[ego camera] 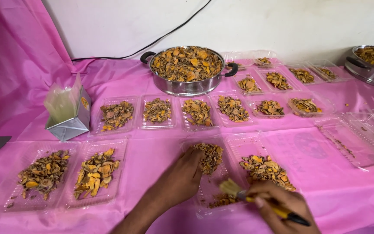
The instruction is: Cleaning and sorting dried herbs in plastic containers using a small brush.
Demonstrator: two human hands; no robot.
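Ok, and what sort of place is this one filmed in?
Probably a small home-style food packing spot: a table under a pink cloth, rows of clear plastic trays filled with dried orange-brown pieces, and a steel pot heaped with the same. The right hand holds a brush.

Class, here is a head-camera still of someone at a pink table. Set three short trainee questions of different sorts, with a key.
1. True or false: the right hand holds a brush.
2. What does the left hand touch?
A. the steel pan
B. a heap of dried pieces in a clear tray
C. the foil box
3. What colour is the tablecloth?

Key: 1 true; 2 B; 3 pink.
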